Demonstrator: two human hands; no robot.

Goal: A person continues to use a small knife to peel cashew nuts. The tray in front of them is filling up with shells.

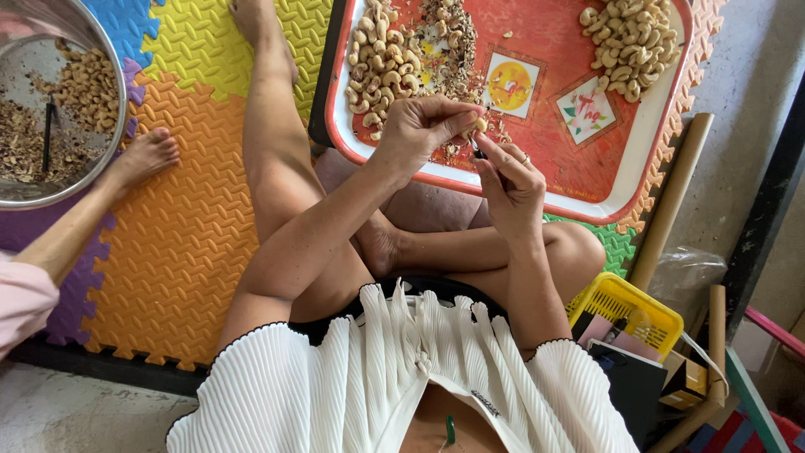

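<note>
the cashew nut (478,125) is pinched at the fingertips of the left hand (419,130), held just above the near rim of the red tray (587,180), probably so any bits of skin drop onto the tray rather than the mat. the right hand (513,186) is closed around a small dark tool (478,151), its tip right against the nut, looks like it's for scraping. on the tray there's a pile of unpeeled cashews (381,63) next to a heap of shell scraps (449,42), and a cleaner pile of cashews (633,38) kept well apart at the far right corner. colourful foam mat (180,218) underneath, metal bowl (50,101) off left, yellow basket (625,306) by the knee.
</note>
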